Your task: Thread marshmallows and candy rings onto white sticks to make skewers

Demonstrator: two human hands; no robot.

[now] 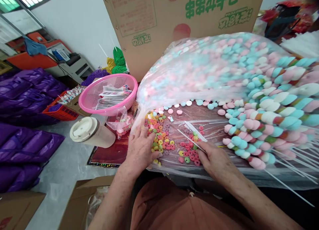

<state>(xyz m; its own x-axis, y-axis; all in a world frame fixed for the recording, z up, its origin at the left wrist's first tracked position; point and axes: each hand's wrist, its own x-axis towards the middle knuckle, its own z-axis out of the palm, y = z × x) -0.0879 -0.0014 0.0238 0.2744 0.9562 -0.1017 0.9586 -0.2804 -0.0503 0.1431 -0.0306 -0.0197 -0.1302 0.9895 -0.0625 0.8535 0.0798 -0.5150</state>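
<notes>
My left hand [141, 145] lies palm down with its fingers apart, at the left edge of a pile of small coloured candy rings [163, 134]. The fingertips touch or nearly touch the rings. In my right hand [211, 158] is a thin white stick [187, 137], pinched between thumb and fingers and slanting up to the left. Below the stick lies a second cluster of mostly red rings [190, 153]. Several loose white sticks [195, 130] rest just beyond my right fingers. Finished-looking marshmallow skewers [264, 130] are stacked to the right.
A large clear bag of pastel marshmallows [194, 70] covers the table's back. Left of it are a pink basket [83, 103] with printed packets and a lidded cup [102, 133] lying tilted in view. A cardboard box [154, 54] stands behind. Purple bundles [25, 150] occupy the floor.
</notes>
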